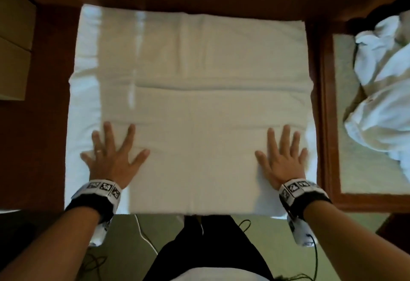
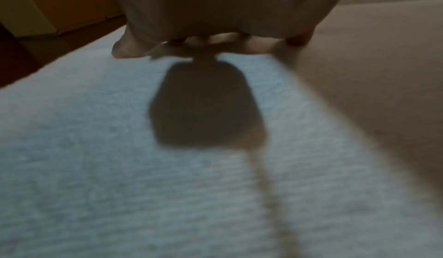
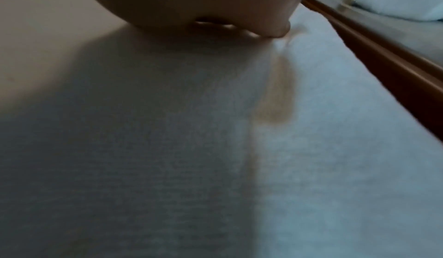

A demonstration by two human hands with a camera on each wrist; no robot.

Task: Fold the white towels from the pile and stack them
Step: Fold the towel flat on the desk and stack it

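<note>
Palms are lying flat on the white towel (image 1: 190,107), fingers spread and straight: the left hand (image 1: 111,161) is pressing near its left edge, the right hand (image 1: 282,161) near its right edge, neither gripping anything. Forearms are reaching forward in parallel. Both wrist views are showing only blurred terry and shadow beneath each palm. The pile of towels (image 1: 383,94) is lying to the right, cut off by the frame.

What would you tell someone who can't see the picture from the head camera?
Two hands, the left hand and the right hand, press flat with spread fingers on a white towel laid over a dark wooden table. A crumpled pile of white towels waits at the right.
</note>
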